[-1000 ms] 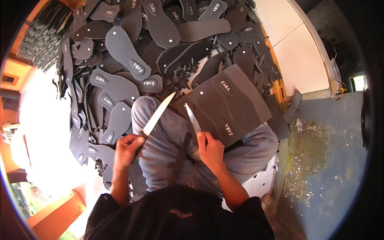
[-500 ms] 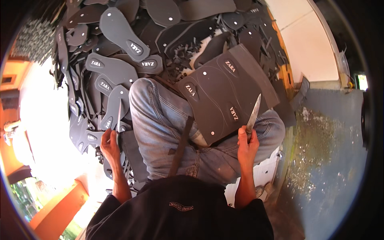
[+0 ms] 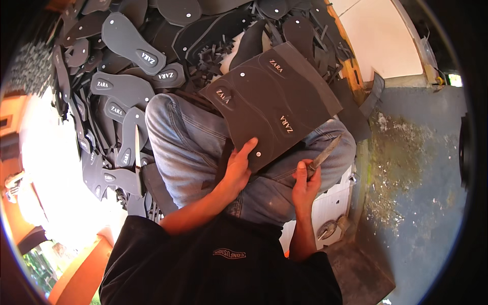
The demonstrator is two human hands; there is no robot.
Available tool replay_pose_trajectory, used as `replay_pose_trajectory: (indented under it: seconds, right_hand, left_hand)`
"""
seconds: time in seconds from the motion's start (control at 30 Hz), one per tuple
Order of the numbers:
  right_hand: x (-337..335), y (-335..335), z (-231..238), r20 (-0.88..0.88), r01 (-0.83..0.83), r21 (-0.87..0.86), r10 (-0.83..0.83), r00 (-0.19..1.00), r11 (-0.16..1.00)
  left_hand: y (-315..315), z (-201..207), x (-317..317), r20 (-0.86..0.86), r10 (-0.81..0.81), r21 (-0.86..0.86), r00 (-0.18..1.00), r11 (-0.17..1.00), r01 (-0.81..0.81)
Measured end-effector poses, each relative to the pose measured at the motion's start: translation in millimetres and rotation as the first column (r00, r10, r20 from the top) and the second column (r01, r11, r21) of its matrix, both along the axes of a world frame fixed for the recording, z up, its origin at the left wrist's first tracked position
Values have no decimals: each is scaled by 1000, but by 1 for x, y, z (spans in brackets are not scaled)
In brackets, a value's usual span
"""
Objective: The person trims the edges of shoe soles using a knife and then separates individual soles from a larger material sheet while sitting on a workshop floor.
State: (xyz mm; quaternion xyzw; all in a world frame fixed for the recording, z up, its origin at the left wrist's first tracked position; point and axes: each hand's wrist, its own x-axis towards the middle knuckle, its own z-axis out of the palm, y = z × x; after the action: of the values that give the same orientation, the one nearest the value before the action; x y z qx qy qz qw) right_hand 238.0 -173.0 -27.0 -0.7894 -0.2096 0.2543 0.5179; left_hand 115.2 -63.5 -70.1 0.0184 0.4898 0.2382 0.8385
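Note:
A dark grey foam sheet (image 3: 269, 112) with outlined sole shapes and raised oval pads lies tilted across my lap. My left hand (image 3: 238, 170) is closed on its near left corner, thumb on top; the fingers beneath are partly hidden. In my right hand (image 3: 306, 187) is a knife (image 3: 325, 152), held by its handle with the blade pointing up and right, just off the sheet's near right edge. A dark strip (image 3: 221, 165) lies on my lap, partly hidden by my left hand.
Cut foam soles (image 3: 129, 40) and small scraps pile up in front and to the left. A narrow, pale, blade-like piece (image 3: 137, 147) rests on the left soles. To the right are a pale tiled ledge (image 3: 381, 46) and a stained grey floor (image 3: 427, 152).
My left hand has moved right, from beside the blade-like piece on the soles to the sheet's corner. My right hand still holds the knife, its blade now lower and apart from the sheet.

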Motion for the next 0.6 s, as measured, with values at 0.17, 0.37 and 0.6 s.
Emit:
replay_pose_trajectory:
  seconds: [0.17,0.37,0.6]
  right_hand:
    - [-2,5,12,-131,-71,-15,68,989,997]
    - [-17,-17,36,-297,-373,-105,329,896,922]
    - [-30,-42,37,-203,-478,-351,433,878,805]
  left_hand:
    - [19,12,12,-27,28,124,999,992,-24]
    - [24,63,-48,-52,-5,55,999,998,8]
    - [23,76,-41,-74,16,23,997,1000,-14]
